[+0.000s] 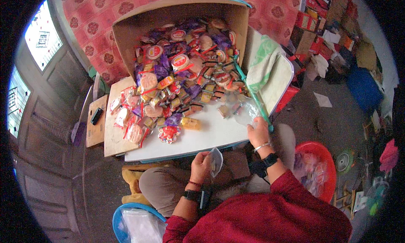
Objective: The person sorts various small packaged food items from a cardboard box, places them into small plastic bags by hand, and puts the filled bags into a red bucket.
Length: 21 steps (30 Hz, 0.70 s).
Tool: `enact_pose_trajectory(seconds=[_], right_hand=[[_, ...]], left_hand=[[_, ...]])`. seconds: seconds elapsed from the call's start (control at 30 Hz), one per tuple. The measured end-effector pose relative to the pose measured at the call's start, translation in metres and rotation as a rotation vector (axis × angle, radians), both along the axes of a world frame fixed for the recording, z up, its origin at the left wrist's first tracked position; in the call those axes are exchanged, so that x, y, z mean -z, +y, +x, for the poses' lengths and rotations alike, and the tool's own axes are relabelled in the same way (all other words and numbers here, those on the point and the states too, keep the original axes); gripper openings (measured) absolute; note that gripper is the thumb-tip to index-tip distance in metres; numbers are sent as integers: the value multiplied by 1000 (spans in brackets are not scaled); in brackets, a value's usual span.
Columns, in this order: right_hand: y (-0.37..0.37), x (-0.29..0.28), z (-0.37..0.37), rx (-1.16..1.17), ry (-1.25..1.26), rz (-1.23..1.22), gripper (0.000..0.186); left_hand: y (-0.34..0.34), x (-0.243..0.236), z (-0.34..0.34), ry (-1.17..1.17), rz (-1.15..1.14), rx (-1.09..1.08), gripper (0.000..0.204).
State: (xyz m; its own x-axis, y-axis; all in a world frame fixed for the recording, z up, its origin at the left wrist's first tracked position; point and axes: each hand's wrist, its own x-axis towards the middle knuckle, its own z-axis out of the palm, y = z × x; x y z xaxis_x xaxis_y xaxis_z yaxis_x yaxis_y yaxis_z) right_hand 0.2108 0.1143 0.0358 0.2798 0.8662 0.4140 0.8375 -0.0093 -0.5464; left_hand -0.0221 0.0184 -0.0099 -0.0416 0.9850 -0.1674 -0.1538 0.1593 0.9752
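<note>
My left hand [199,168] is closed on the edge of a small clear plastic pouch [217,163], held over my lap in front of the table edge. What the pouch contains, if anything, I cannot make out. Farther right, my right hand [260,133] pinches a clear plastic bag [245,111] at the right front of the white table [185,145]. Small brown packets [223,111] lie beside that bag; whether they are inside it is unclear. A heap of wrapped snacks [181,61], red, purple and gold, spills out of a cardboard box [177,11] onto the table.
A green stick [261,110] lies along the table's right side, near a green-and-white towel [263,66]. Wooden boards [116,133] flank the left side. A blue tub [116,217] with clear bags stands low left; a red basin [331,171] with packets stands right.
</note>
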Motion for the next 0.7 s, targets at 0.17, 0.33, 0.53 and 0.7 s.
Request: enact_pose_trajectory(seconds=[0.17, 0.33, 0.53, 0.7], right_hand=[[22, 24, 25, -239, 352, -134, 41], [1, -44, -39, -672, 852, -371, 45], [-6, -91, -124, -1248, 849, -254, 43], [-16, -132, -149, -1417, 892, -272, 43]], left_hand=[[1, 3, -1, 191, 74, 48, 17], [-2, -17, 1, 161, -51, 30, 18], [-1, -6, 1, 100, -54, -2, 17], [0, -4, 1, 69, -26, -12, 18]])
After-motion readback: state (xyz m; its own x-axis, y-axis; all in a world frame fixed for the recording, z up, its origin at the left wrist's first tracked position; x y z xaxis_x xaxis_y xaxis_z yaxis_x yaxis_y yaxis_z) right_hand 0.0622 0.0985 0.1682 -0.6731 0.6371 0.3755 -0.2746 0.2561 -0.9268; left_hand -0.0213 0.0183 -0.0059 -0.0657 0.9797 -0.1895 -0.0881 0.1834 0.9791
